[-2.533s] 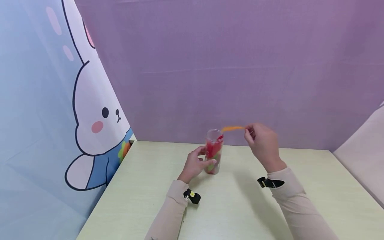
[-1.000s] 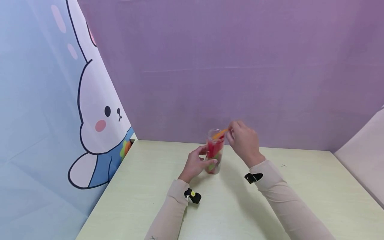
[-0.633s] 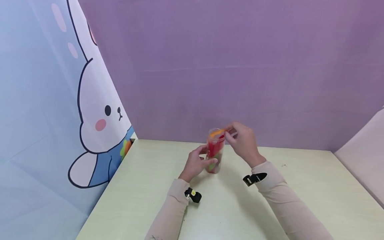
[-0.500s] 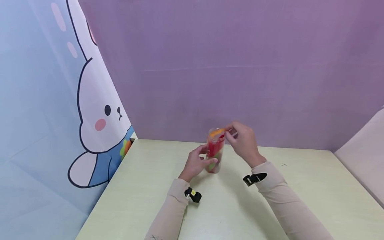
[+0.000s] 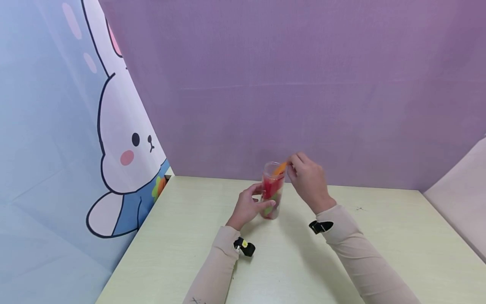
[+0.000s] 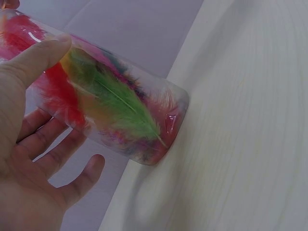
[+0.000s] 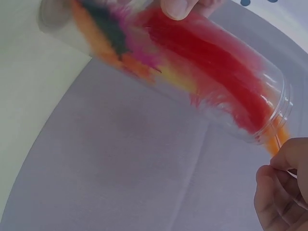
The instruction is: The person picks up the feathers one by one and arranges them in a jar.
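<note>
A clear plastic jar (image 5: 272, 194) without a lid stands on the table, packed with coloured feathers. Through its wall in the left wrist view I see a green feather (image 6: 120, 101) and a red feather (image 6: 65, 91). My left hand (image 5: 247, 207) grips the jar round its side, thumb in front. At the mouth, my right hand (image 5: 309, 179) pinches an orange feather (image 5: 280, 169) by its end. The feather's other end dips inside the rim, as the right wrist view also shows, where the thumb and finger (image 7: 288, 159) hold its quill.
The pale wooden table (image 5: 182, 253) stretches out on both sides of the arms. A purple cloth (image 5: 303, 84) hangs behind its far edge. On the left hangs a blue cloth with a printed rabbit (image 5: 125, 139).
My right hand has come left to the jar, bringing the orange feather from beside the rim into the mouth. Lately the feather has tilted steeper. My left hand keeps its grip.
</note>
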Available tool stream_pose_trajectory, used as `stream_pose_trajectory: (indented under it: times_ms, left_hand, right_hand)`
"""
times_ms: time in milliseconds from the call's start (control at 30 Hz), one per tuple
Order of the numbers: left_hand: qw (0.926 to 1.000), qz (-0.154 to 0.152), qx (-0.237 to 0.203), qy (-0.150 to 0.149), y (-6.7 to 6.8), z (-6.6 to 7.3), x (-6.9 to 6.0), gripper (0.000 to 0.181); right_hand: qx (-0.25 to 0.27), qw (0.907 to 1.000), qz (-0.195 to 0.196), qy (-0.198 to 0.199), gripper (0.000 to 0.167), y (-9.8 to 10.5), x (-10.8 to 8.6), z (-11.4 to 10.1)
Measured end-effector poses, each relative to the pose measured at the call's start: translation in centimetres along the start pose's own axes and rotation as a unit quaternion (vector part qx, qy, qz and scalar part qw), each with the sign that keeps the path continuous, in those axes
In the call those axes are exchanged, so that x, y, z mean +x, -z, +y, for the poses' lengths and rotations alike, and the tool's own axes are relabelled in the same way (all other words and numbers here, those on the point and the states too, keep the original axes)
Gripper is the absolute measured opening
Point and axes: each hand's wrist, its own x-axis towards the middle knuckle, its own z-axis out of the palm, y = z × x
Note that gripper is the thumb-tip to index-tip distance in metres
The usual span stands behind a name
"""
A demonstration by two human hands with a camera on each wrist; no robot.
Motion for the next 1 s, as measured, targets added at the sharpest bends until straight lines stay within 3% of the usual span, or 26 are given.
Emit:
stream_pose_trajectory:
  times_ms: [367,700,867,1000]
  left_hand:
    - [0.9999,-0.007,-0.009,-0.001,0.05,-0.05,-0.08,0.071]
    - [0.9999,-0.009,-0.011,-0.01,0.04,-0.32,0.02,0.069]
    - [0.9998,-0.005,-0.011,-0.016,0.05,-0.31,0.04,0.07]
    - [0.9997,-0.005,-0.013,-0.018,0.1,-0.31,0.06,0.071]
  right_hand:
    - [0.039,0.9968,-0.069,-0.011,0.005,0.14,0.22,-0.57]
    - [0.081,0.9811,-0.165,-0.061,0.033,0.32,-0.13,-0.38]
    - [0.095,0.9771,-0.174,-0.078,0.035,0.45,-0.31,-0.28]
    - [0.113,0.9777,-0.154,-0.087,0.038,0.45,-0.46,0.01]
